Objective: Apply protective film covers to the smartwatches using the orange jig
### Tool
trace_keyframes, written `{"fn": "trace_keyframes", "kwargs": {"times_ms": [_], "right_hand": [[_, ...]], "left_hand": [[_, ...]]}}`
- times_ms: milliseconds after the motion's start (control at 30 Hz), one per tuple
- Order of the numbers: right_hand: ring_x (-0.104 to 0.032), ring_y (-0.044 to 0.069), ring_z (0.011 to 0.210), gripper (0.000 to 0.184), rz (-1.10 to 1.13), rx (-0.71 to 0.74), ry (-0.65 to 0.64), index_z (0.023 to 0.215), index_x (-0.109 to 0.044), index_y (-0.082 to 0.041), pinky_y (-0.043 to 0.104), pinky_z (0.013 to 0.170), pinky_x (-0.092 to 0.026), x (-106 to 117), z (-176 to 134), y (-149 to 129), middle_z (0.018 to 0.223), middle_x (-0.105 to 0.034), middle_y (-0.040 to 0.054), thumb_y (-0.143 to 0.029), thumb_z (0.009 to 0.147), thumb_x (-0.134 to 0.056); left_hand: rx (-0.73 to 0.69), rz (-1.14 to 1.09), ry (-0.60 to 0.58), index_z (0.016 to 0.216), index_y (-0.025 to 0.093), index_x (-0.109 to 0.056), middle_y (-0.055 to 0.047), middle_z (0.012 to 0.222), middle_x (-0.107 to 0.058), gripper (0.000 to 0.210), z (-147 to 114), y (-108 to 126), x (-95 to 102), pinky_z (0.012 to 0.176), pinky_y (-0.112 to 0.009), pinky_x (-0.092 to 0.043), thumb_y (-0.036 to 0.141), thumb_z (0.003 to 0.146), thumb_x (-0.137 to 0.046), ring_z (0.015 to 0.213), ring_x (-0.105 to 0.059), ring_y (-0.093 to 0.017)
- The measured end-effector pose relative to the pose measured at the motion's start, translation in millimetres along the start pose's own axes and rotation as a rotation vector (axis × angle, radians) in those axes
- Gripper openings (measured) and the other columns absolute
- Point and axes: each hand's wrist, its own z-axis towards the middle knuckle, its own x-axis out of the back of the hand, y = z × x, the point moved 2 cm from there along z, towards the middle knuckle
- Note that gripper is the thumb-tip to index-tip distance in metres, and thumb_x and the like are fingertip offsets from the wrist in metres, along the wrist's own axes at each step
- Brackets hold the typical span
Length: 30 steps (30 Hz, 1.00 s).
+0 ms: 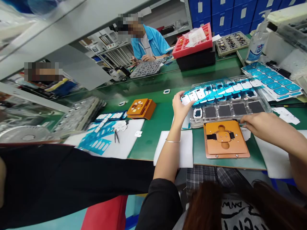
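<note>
My left hand [181, 104] grips the left end of a blue sheet of white stickers [211, 95]. The sheet lies slanted over the far part of a clear plastic tray [261, 107] with square compartments. A small white-framed part [198, 113] sits in the tray's near left compartment; dark squares show in the ones beside it. My right hand [261, 125] has its fingers bent together at the tray's near edge, and what they may hold is hidden. Just left of it stands an orange fixture [225, 148] with a shaped recess and black inserts.
Left along the green bench [155, 137] are another orange fixture [139, 107], tweezers [116, 136] and blue sheets [96, 142]. A red box [192, 48], a pump bottle [256, 46] and a blue sticker sheet [275, 80] stand or lie behind. A person in blue [155, 40] sits across.
</note>
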Motion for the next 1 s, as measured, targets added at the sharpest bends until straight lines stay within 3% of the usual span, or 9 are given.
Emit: {"fn": "trace_keyframes", "kwargs": {"times_ms": [100,233,367,433,500,800,1000], "right_hand": [[-0.071,0.028,0.075,0.023,-0.006,-0.004,0.079,0.094,-0.073,-0.022,0.036,0.057,-0.045,11,2,-11,0.092,-0.076,0.0073,-0.024,0.091,-0.050],[-0.070,0.021,0.075,0.020,0.231,0.204,0.449,0.095,-0.071,-0.019,0.033,0.064,-0.054,21,3,-37,0.091,-0.074,0.0073,-0.024,0.096,-0.052],[-0.069,0.024,0.106,0.023,0.381,0.320,0.716,0.114,-0.068,-0.017,0.040,0.092,-0.058,20,5,-53,0.119,-0.071,0.0127,-0.021,0.096,-0.056],[-0.064,0.027,0.119,0.031,0.387,0.324,0.745,0.125,-0.065,-0.019,0.047,0.103,-0.054,18,6,-56,0.129,-0.067,0.0129,-0.022,0.096,-0.058],[-0.065,0.027,0.119,0.035,0.390,0.327,0.741,0.130,-0.063,-0.021,0.050,0.103,-0.054,17,7,-57,0.130,-0.068,0.0111,-0.024,0.095,-0.061],[-0.072,0.024,0.099,0.027,0.520,0.290,0.795,0.114,-0.072,-0.022,0.040,0.090,-0.061,13,2,-62,0.111,-0.076,0.0078,-0.030,0.089,-0.072],[-0.074,0.022,0.087,0.030,0.750,0.185,0.647,0.111,-0.074,-0.022,0.037,0.079,-0.064,12,6,-59,0.103,-0.077,0.0047,-0.031,0.082,-0.076]], "left_hand": [[-0.043,-0.173,0.006,0.116,0.023,-0.058,-0.006,0.112,-0.066,0.059,-7,15,7.6,0.090,-0.035,-0.053,0.031,0.063,-0.083,0.104,-0.063,-0.022],[0.118,-0.561,-0.257,0.114,0.024,-0.061,-0.003,0.103,-0.067,0.055,-26,40,0.7,0.076,-0.028,-0.055,0.038,0.065,-0.083,0.085,-0.064,-0.015],[0.179,-0.681,-0.433,0.095,0.021,-0.067,-0.003,0.100,-0.069,0.040,-45,61,-8.2,0.079,-0.030,-0.055,0.045,0.067,-0.083,0.087,-0.065,-0.015],[0.144,-0.681,-0.490,0.093,0.021,-0.067,-0.001,0.095,-0.069,0.041,-52,68,-9.4,0.077,-0.029,-0.055,0.047,0.066,-0.084,0.084,-0.065,-0.015],[0.101,-0.682,-0.547,0.092,0.021,-0.067,-0.001,0.092,-0.069,0.043,-57,74,-8.6,0.075,-0.028,-0.055,0.051,0.065,-0.084,0.081,-0.064,-0.014],[-0.045,-0.607,-0.659,0.082,0.021,-0.064,0.000,0.081,-0.065,0.042,-66,90,-1.6,0.068,-0.025,-0.049,0.058,0.072,-0.079,0.072,-0.057,-0.012],[-0.026,-0.602,-0.721,0.082,0.021,-0.060,0.000,0.080,-0.064,0.041,-69,88,0.2,0.064,-0.026,-0.047,0.058,0.074,-0.077,0.070,-0.056,-0.013]]}}
